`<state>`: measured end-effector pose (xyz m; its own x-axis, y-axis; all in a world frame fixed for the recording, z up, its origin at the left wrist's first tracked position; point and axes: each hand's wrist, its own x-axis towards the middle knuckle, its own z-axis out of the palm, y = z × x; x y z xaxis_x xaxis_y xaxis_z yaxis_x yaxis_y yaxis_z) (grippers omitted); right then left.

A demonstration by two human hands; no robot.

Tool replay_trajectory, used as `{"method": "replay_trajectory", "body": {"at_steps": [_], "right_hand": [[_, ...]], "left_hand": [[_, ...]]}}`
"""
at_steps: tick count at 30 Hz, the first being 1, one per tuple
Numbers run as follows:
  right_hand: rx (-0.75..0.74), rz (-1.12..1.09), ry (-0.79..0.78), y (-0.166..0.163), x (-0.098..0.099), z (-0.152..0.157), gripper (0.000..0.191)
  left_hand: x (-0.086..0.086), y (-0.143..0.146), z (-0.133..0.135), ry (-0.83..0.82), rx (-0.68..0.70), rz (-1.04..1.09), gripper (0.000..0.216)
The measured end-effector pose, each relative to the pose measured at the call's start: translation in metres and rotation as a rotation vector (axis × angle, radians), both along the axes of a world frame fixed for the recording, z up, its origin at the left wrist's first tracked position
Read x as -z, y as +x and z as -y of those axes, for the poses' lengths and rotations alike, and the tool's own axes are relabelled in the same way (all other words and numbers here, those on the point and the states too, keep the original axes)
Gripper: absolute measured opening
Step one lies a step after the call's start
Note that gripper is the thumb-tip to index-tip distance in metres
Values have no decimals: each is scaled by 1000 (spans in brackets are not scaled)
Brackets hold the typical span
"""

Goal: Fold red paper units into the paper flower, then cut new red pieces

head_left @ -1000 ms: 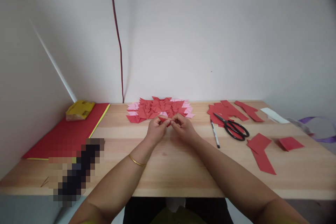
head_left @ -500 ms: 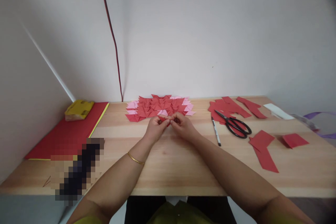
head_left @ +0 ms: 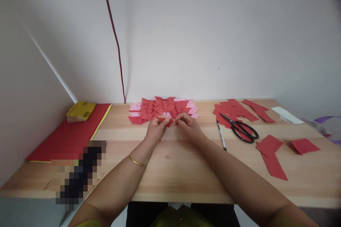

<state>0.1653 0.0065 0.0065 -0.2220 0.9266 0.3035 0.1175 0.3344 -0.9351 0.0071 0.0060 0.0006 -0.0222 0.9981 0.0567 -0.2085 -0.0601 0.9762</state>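
Left hand (head_left: 156, 130) and right hand (head_left: 188, 126) pinch a small red paper piece (head_left: 168, 122) by opposite ends, fingertips closed to steady it, with the folded paper pile (head_left: 160, 108) at twelve o'clock.

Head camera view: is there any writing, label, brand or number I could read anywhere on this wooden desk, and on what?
No text is readable.
Yellow flat packet on the red paper sheet: dark print, too blurred to read.
White pen with black cap: no legible marking.
Small red folded paper piece pinched by left hand and right hand: blank.
Black scissors: no visible mark.
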Motion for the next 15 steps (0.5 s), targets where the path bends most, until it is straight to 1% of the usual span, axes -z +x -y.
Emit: {"method": "replay_trajectory", "body": {"at_steps": [2,4,8,11,15], "right_hand": [[-2,9,-13,-1,0,1,11],[-15,38,-4,-2,2,2,14],[-36,84,69,-4,6,3,15],[-72,120,105,-3,5,2,18],[-61,134,96,-2,5,1,20]], "left_hand": [[0,0,0,-4,-4,36,23],[0,0,1,5,23,39,22],[0,2,3,-2,99,17,20],[0,2,2,-34,125,62,20],[1,1,0,-51,168,101,23]]}}
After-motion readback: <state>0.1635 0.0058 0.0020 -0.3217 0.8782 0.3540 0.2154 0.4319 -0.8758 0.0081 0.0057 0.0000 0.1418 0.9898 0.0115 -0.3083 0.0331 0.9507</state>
